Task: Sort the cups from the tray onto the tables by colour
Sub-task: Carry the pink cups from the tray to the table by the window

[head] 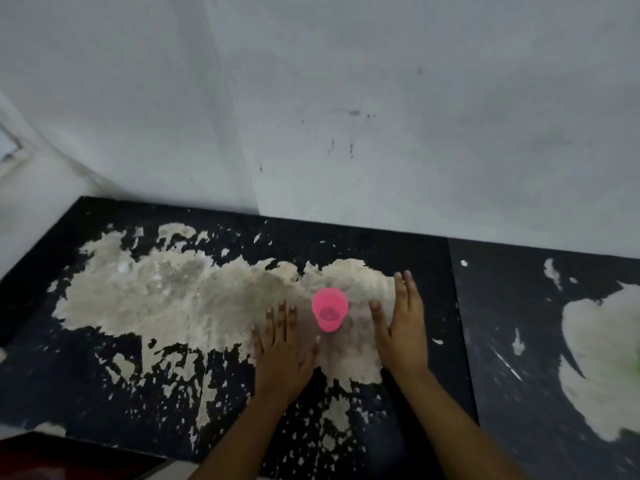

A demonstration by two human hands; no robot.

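While our left hand (282,344) and right hand (403,327) lie flat with straight fingers, gripping nothing, the pink cup (329,309) stands upright between them on the black, worn table (145,368). A green blur at the right edge is unreadable.
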